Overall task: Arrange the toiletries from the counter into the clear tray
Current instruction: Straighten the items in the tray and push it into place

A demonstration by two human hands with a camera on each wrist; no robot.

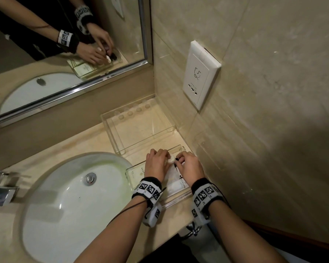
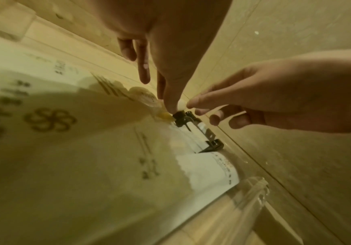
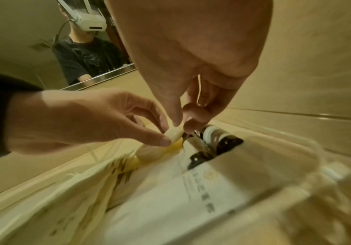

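Two hands, left hand [image 1: 156, 162] and right hand [image 1: 190, 165], both pinching one small white bottle [image 1: 171, 159] over one clear tray [image 1: 179, 198].

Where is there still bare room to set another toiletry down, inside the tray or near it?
The larger clear acrylic tray behind, bordered by mirror and wall, shows a bare floor. Bare beige counter lies between it and the white sink. Crowded: the near clear tray, filled with white packets and dark-capped bottles, with left hand and right hand working there.

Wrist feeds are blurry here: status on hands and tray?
Left hand and right hand both pinch a small white bottle over the clear tray. Packets, dark-capped bottles already inside. Nothing blocking.
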